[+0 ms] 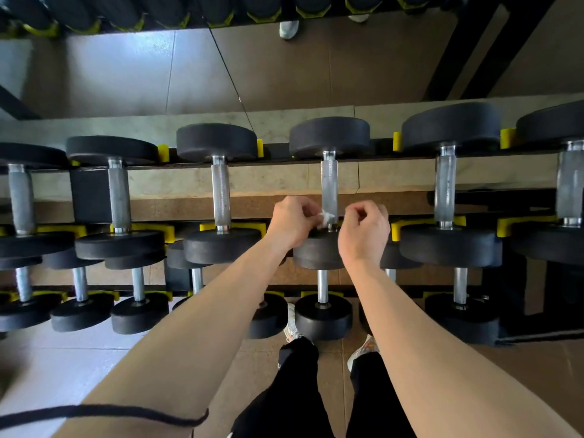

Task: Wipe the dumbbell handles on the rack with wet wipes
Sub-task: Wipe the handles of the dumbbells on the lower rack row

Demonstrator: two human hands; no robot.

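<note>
A row of black dumbbells with knurled steel handles lies across the rack's top tier. Both hands are at the near end of the middle dumbbell's handle. My left hand pinches a small white wet wipe against the handle's left side. My right hand is just right of the handle with its fingers curled; whether it holds part of the wipe is hidden.
Neighbouring dumbbells sit in yellow cradles on either side. A lower tier of smaller dumbbells stands nearer me, above my shoes. A mirror behind the rack reflects the floor. A black cord crosses my left forearm.
</note>
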